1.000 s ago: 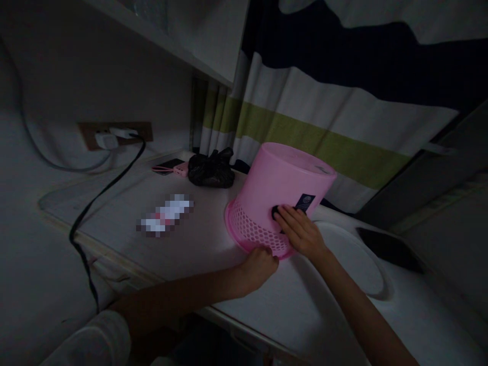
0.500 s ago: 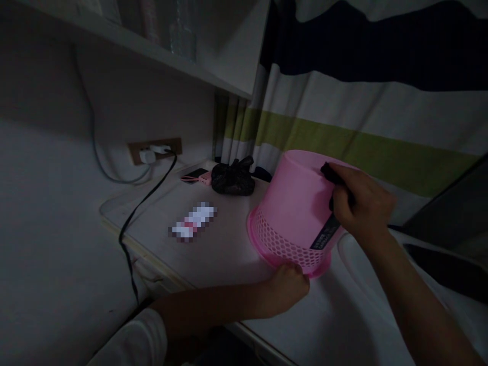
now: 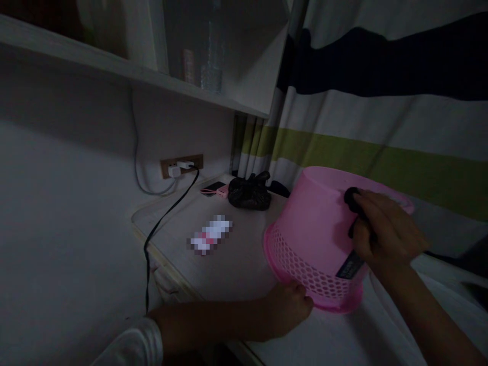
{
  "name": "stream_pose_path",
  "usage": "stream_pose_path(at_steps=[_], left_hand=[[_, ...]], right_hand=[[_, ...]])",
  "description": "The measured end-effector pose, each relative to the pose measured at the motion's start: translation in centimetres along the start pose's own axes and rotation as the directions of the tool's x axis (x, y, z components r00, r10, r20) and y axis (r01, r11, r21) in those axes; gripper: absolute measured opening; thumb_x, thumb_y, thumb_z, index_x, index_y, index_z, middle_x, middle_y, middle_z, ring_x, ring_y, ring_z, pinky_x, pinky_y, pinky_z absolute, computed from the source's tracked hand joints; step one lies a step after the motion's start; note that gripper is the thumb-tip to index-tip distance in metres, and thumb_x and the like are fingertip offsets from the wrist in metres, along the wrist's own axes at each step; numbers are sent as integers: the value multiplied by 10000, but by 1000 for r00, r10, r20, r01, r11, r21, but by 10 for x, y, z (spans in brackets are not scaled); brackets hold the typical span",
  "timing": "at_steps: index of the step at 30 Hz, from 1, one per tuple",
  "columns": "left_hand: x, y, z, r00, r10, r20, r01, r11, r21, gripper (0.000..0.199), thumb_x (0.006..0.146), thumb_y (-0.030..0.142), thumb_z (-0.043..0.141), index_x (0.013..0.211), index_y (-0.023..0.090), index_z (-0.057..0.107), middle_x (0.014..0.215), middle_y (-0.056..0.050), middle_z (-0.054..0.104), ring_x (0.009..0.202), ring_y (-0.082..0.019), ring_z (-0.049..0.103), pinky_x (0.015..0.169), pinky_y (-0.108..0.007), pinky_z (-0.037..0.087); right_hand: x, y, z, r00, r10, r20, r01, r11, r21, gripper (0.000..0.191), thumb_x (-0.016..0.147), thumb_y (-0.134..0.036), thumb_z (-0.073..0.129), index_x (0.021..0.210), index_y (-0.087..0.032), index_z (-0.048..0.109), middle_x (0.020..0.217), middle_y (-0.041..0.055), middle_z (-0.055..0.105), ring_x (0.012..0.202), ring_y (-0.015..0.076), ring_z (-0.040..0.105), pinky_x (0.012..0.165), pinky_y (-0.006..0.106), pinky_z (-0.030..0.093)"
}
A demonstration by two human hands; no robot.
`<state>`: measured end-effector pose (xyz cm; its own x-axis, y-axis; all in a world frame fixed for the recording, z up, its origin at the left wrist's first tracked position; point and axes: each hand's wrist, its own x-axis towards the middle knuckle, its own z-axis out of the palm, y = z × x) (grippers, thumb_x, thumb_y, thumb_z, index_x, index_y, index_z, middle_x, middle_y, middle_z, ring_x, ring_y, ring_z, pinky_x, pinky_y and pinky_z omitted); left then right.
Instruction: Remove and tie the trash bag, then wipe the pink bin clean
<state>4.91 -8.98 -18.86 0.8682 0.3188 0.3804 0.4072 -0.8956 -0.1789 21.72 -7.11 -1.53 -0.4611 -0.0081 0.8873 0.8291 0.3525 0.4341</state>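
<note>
A pink plastic basket (image 3: 320, 223) is tilted over the white desk, its honeycomb-patterned rim facing down and toward me. My left hand (image 3: 292, 307) is closed on that lower rim. Against the basket's right side, my right hand (image 3: 389, 229) has its fingers wrapped round a black item (image 3: 354, 199); the dim light hides exactly what it is. A dark label (image 3: 349, 265) shows on the basket wall just below the right hand.
On the desk (image 3: 236, 269) are a blurred-out phone-like item (image 3: 210, 235), a black plastic bag (image 3: 249, 192) and a pink charger (image 3: 222, 191). A black cable (image 3: 168, 211) runs from the wall socket (image 3: 182, 166). A shelf (image 3: 152, 73) overhangs the left; a striped curtain (image 3: 381, 119) hangs behind.
The view has shifted, so the scene sits lower and further right. The right hand and its black item have moved right and down along with the basket; the left hand still grips the rim.
</note>
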Motion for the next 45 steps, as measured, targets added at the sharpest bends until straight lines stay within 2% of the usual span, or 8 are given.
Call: stream_pose_path(at_steps=[5, 9, 18, 28, 30, 37, 41, 45], left_hand=[[0, 4, 1, 1000, -7, -11, 8, 999, 44, 69, 784, 142, 564, 726, 123, 531, 704, -68, 561, 682, -172, 557, 548, -283, 454], [-1, 7, 2, 999, -45, 30, 44, 998, 34, 57, 808, 166, 549, 781, 119, 533, 757, -74, 573, 725, -194, 565, 521, -280, 458], [3, 7, 2, 995, -81, 50, 81, 997, 8, 60, 825, 133, 533, 818, 100, 582, 787, -99, 599, 749, -207, 585, 513, -276, 487], [9, 14, 2, 992, -101, 74, 100, 995, 10, 102, 838, 141, 523, 811, 91, 607, 778, -122, 609, 751, -217, 604, 503, -277, 481], [8, 18, 5, 994, -94, 64, 94, 996, 2, 87, 834, 140, 524, 818, 97, 599, 793, -120, 609, 755, -215, 600, 511, -285, 482], [14, 36, 7, 998, -31, 62, 31, 1000, 2, 74, 801, 144, 570, 758, 86, 585, 754, -121, 602, 726, -200, 577, 508, -276, 444], [20, 44, 4, 999, -10, 35, 8, 999, 42, 92, 773, 121, 587, 689, 82, 581, 689, -112, 592, 675, -202, 570, 513, -299, 434], [23, 43, 0, 998, 52, 22, -53, 999, 2, 65, 754, 96, 586, 691, 76, 584, 663, -91, 579, 651, -192, 563, 527, -305, 443]], right_hand=[[-14, 0, 2, 996, -88, -19, 88, 996, -22, 550, 734, -50, 492, 1278, -133, 505, 1196, 134, 596, 1072, 301, 578, 922, 473, 482], [-36, -6, -3, 980, -186, 75, 189, 982, -23, 487, 789, -109, 490, 1277, -115, 494, 1158, 138, 619, 1110, 281, 555, 935, 451, 470], [-96, -45, -15, 820, -425, 385, 398, 905, 152, 335, 876, -106, 398, 1162, -89, 571, 1228, 126, 573, 1197, 231, 483, 996, 380, 436], [-88, -44, -21, 736, -513, 443, 482, 855, 190, 357, 890, -85, 338, 1152, -51, 578, 1235, 147, 563, 1165, 250, 512, 980, 391, 440], [-75, -34, -23, 755, -487, 440, 466, 870, 162, 357, 889, -87, 357, 1181, -70, 562, 1247, 140, 556, 1190, 243, 489, 988, 386, 431], [-3, 7, -18, 964, -181, 197, 182, 983, 16, 550, 807, -88, 498, 1346, -150, 406, 1280, 120, 534, 1183, 277, 496, 974, 461, 447], [13, 10, -14, 986, -28, 167, 27, 1000, 9, 491, 804, -111, 448, 1289, -179, 487, 1182, 110, 603, 1020, 253, 601, 861, 406, 516], [9, 9, -14, 995, 19, 94, -18, 1000, -9, 410, 790, -138, 445, 1178, -190, 570, 1017, 77, 666, 872, 226, 638, 745, 373, 533]])
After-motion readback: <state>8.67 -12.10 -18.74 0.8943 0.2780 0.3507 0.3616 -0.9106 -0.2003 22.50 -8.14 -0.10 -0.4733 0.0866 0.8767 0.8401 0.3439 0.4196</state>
